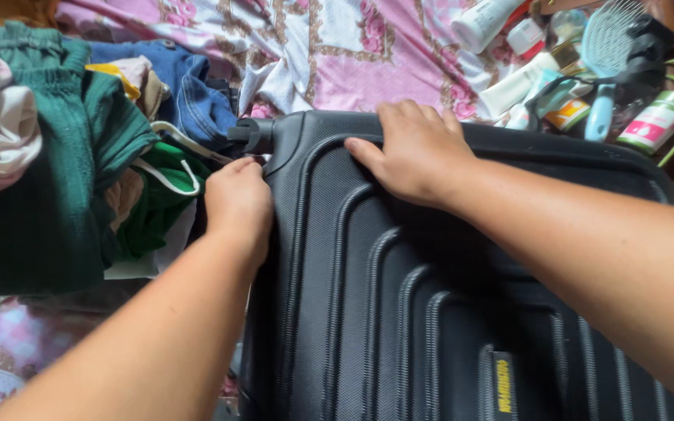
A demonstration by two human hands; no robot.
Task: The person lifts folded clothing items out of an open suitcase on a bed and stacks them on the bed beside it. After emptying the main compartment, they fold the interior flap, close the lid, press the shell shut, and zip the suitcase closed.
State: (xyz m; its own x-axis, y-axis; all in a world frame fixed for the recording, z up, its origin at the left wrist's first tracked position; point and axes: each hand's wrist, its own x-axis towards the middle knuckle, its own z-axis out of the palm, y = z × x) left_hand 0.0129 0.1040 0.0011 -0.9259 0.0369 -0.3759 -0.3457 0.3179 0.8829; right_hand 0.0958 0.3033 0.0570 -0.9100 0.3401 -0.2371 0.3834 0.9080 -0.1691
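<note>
Black ribbed hard-shell suitcase (431, 312), closed, lay flat on a pink floral bedspread (337, 54), filling the lower right of the view. Right hand (415, 152) pressed palm-down on the lid near its far edge, fingers spread and curled over the rim, flat rather than gripping. Left hand (237, 204) sat at the suitcase's left side near the corner, fingers bent and pinched at the seam; whether anything was caught between them could not be told. Just left of that hand, a heap of folded clothes (64, 171): dark green knit, blue denim, a bright green piece with white cord. Beyond the far right corner, scattered toiletries (555, 93): tubes, small bottles, and a light blue hairbrush (606, 54).
</note>
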